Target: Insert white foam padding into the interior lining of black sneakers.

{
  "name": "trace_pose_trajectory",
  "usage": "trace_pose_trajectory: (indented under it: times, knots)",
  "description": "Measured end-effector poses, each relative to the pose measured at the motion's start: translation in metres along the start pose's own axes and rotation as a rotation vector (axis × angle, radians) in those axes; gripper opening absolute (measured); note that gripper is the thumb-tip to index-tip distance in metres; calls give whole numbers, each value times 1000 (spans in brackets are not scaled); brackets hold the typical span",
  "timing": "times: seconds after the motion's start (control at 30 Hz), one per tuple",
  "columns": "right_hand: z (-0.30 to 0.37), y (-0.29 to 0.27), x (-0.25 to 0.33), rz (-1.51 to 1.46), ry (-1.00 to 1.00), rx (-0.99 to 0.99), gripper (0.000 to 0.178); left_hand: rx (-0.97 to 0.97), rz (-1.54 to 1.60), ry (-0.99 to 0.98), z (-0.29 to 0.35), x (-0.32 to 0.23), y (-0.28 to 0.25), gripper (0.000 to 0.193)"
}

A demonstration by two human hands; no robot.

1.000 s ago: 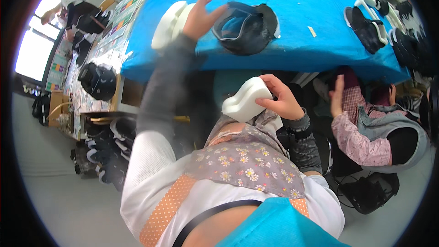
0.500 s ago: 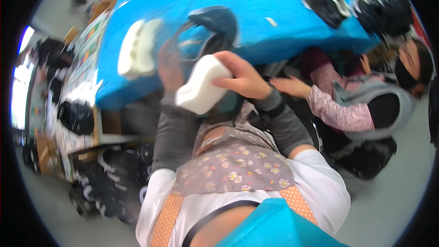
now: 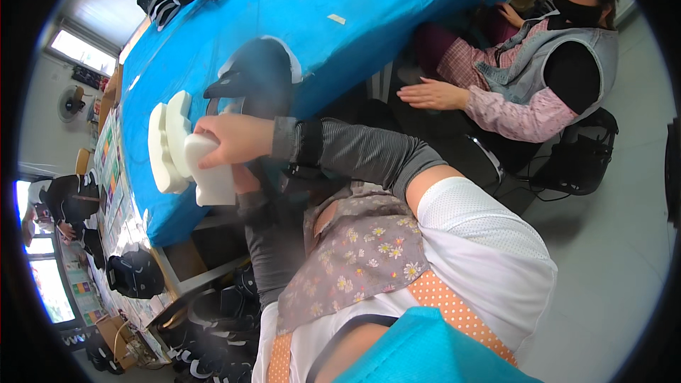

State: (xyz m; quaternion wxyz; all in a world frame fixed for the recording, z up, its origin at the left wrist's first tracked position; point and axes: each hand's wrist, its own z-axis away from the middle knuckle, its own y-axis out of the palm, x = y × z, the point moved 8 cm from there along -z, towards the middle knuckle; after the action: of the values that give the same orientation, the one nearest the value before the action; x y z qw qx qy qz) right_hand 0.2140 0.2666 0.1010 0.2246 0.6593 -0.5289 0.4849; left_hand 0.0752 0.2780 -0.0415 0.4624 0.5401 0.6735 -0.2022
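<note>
Block, white foam, curved (image 3: 213,184): one, held in the right hand (image 3: 237,138), thumb across its face, fingers curled over the upper end. Location: at the near edge of the blue-covered table (image 3: 312,42), just beside a pair of white foam blocks (image 3: 176,135); from my remote post I cannot tell whether they touch. Left hand (image 3: 245,179): mostly hidden behind block and right wrist; its grip I cannot tell. Dark shoe upper (image 3: 262,78): at the table edge, just beyond the right hand. Step in hand, by my judgement: setting-down stage, block not yet released. Next move calls, I judge, for a clear gap beside the pair. Orientation: long axis up the view, leaning slightly left; broad flat end points toward the view's lower edge
</note>
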Motion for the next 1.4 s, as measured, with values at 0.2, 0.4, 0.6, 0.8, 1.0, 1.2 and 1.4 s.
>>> trace_pose_trajectory:
  times: [0.2, 0.4, 0.6, 0.8, 1.0, 1.2, 1.4]
  knots:
    - [-9, 9, -15, 99, 115, -17, 63, 141, -282, 3, 17, -1, 4, 42]
    - [-12, 3, -30, 111, 83, -21, 64, 93, -108, 7, 19, 17, 2, 34]
    - [-17, 5, -28, 39, 13, -15, 56, 202, -374, 9, 21, 23, -16, 42]
    - [3, -22, -24, -273, 73, -81, 46, 289, -449, 80, 30, -1, 8, 31]
    - [-4, -53, -12, -355, 24, -206, 35, 234, -99, -87, 24, -20, 10, 51]
    - [0, -109, -43, -561, 64, -312, 36, 296, -122, -10, 16, -41, 22, 62]
    - [9, -101, -47, -539, -70, -132, 46, 330, -168, -24, 16, -41, 22, 65]
